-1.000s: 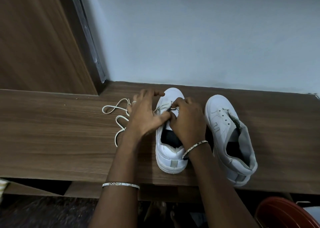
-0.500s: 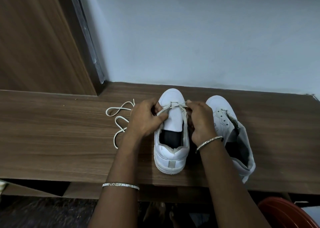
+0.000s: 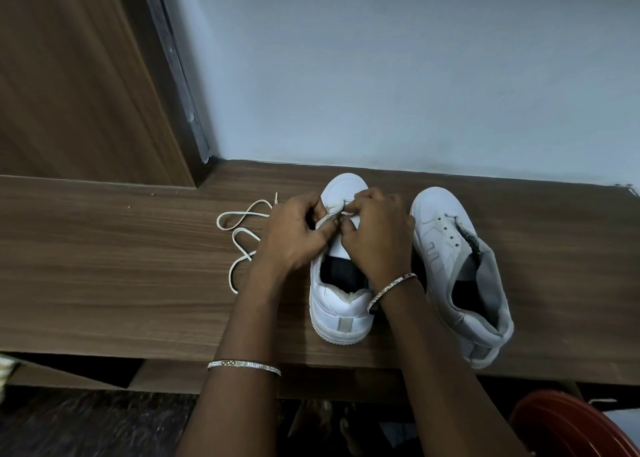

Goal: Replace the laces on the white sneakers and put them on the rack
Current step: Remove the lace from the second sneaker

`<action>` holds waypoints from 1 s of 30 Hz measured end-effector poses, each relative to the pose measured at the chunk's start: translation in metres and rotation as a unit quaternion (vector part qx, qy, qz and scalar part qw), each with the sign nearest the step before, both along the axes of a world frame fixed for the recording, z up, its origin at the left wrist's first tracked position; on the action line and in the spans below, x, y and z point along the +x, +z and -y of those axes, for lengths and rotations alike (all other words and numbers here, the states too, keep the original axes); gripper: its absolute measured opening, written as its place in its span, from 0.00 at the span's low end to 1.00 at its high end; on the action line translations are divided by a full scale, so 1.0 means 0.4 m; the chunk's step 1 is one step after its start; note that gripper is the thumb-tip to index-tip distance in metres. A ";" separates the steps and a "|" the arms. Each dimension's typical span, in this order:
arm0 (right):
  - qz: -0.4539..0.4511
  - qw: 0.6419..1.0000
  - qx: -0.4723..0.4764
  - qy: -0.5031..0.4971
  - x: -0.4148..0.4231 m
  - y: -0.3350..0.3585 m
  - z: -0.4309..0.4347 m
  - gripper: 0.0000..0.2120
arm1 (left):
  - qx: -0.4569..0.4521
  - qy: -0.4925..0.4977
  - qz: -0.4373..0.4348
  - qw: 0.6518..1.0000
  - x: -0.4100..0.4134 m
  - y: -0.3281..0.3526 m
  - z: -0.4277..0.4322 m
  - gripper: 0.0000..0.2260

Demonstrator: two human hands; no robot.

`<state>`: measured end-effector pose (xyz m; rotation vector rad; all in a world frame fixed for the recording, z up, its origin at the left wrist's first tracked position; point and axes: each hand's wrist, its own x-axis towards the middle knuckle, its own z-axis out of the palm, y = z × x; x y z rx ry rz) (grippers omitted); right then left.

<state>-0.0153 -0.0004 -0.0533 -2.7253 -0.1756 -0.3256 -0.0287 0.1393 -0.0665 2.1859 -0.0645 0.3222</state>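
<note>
Two hands (image 3: 294, 238) (image 3: 377, 241) on one lace (image 3: 329, 216)

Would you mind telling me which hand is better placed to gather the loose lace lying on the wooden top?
Left, probably. The left hand sits right beside the loose lace; the right hand is across the sneaker, farther away.

Two sneakers (image 3: 341, 304) (image 3: 440, 245), one lace (image 3: 242, 234), two hands (image 3: 294, 234) (image 3: 377, 241), two bangles (image 3: 244, 364) (image 3: 391, 288).

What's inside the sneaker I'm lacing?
Only a dark interior shows in the sneaker. Its front is hidden by the left hand and right hand pinching the lace.
</note>
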 end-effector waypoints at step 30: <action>0.031 0.999 -0.027 -0.014 -0.017 0.002 -0.023 0.08 | 0.011 0.031 -0.005 0.999 -0.002 0.009 -0.001 0.08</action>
